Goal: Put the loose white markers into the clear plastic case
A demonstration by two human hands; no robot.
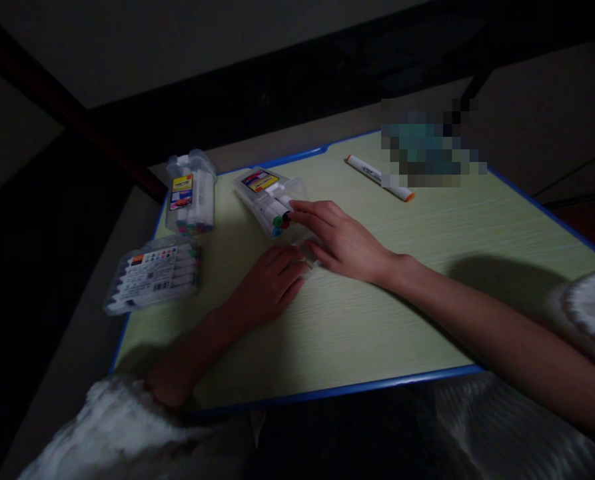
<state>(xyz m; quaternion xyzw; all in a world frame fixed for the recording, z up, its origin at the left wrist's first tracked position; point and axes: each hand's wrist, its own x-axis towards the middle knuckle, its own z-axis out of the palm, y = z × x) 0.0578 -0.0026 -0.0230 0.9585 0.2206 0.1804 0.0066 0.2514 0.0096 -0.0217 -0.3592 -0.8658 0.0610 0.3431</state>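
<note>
A clear plastic marker case (pixel 263 199) lies opened near the table's middle, its label facing up. Green, blue, red and black marker ends (pixel 278 222) show at its near mouth. My right hand (pixel 344 241) reaches in from the right, its outstretched fingertips touching the marker ends and its thumb held apart, lower down. Closed fingers of my left hand (pixel 276 283) are on a clear plastic flap (pixel 311 257) in front of the case, which looks like its lid. The flap is partly hidden between both hands.
An upright case of markers (pixel 192 193) stands at the back left. Nearer, another marker case (pixel 156 275) lies flat over the left edge. One loose orange-ended marker (pixel 377 177) rests by a pixelated patch (pixel 422 150). The table (pixel 367 333) has a blue rim.
</note>
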